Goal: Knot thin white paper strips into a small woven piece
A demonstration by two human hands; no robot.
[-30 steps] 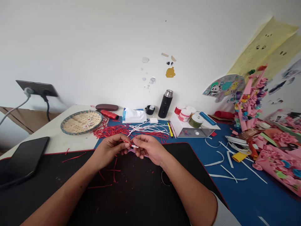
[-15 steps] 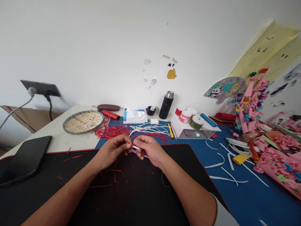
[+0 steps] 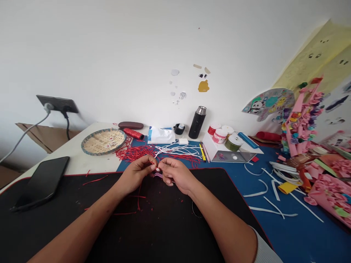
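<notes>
Over the black mat (image 3: 159,233), my left hand (image 3: 137,171) and my right hand (image 3: 177,173) meet fingertip to fingertip. Both are closed in a pinch around a small white strip (image 3: 157,169), of which only a tiny part shows between thumbs and forefingers. Just below it, a purple strip (image 3: 158,175) runs toward the curled fingers of my right hand; how it is held is hidden. Behind the hands lie a heap of red cords (image 3: 137,152) and a bundle of white cords (image 3: 178,149). Loose red cord pieces (image 3: 138,197) rest on the mat by my left wrist.
A woven basket (image 3: 104,141), a red thread spool (image 3: 133,133) and a black phone (image 3: 42,182) are on the left. At the back stands a black thermos (image 3: 197,123), beside a white box (image 3: 219,151) topped with ribbon rolls. White strips (image 3: 274,210) and pink paper flowers (image 3: 334,175) lie right.
The view has turned slightly left, so everything sits further right. Red cord and a longer bit of white strip showed between my fingertips before; now less shows, and the fingertips are closer together.
</notes>
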